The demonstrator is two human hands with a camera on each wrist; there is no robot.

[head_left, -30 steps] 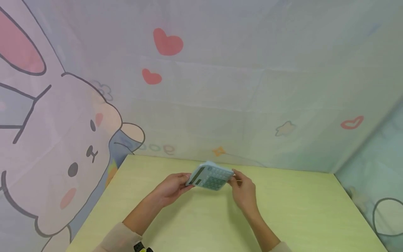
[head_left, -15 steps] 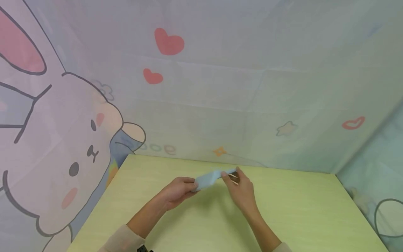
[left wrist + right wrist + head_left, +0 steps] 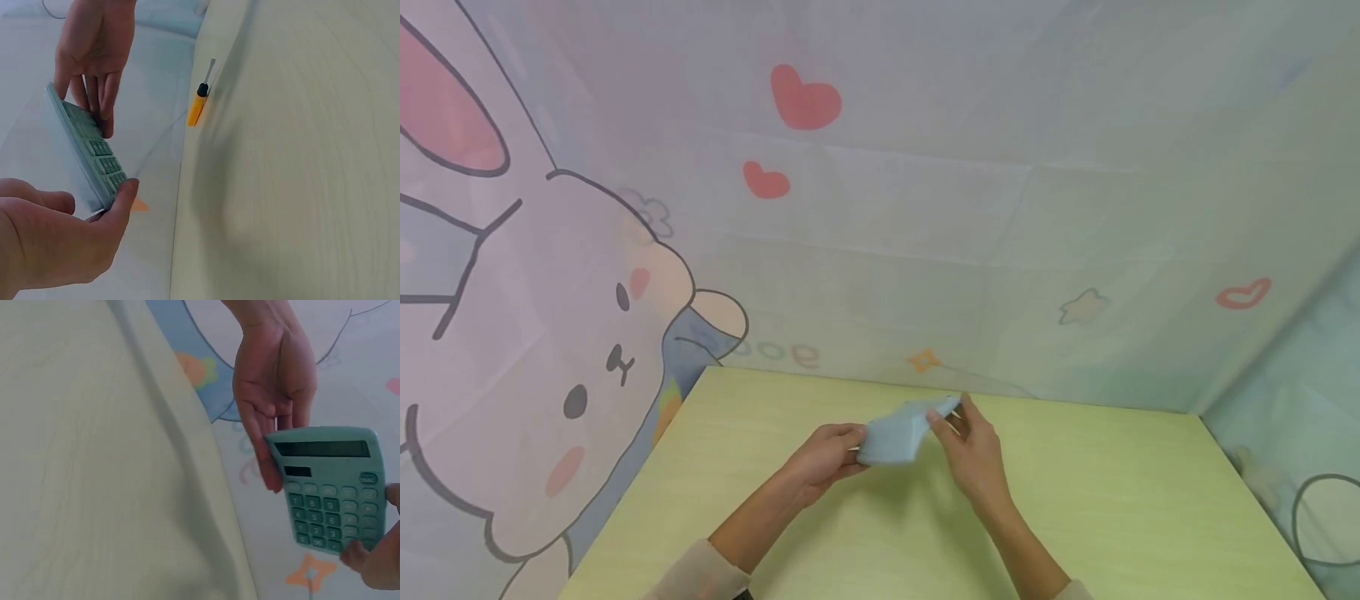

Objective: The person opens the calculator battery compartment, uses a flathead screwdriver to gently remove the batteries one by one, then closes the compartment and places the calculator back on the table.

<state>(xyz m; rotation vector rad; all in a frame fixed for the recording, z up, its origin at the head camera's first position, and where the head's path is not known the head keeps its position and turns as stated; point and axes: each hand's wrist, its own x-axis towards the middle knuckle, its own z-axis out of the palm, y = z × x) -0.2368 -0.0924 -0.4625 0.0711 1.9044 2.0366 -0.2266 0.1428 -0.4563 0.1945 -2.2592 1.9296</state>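
A mint-green calculator [image 3: 331,487] is held up over the table between both hands. Its pale back [image 3: 891,437] faces the head camera, while the right wrist view shows its display and keys. My left hand [image 3: 826,458] grips one end, with the thumb along the edge in the left wrist view. At the opposite end, my right hand [image 3: 976,454] pinches the calculator between thumb and fingers. A screwdriver [image 3: 200,100] with an orange and black handle lies by the table's back edge in the left wrist view.
Below the hands spreads a pale yellow-green table [image 3: 1112,492]. Behind it hangs a printed cloth [image 3: 925,208] with a rabbit and hearts, meeting the table's back edge. Another cloth panel [image 3: 1300,400] stands at the right.
The calculator has been turned over, from keys toward the head camera to its back showing. Both hands keep their grip; the left hand has shifted slightly right.
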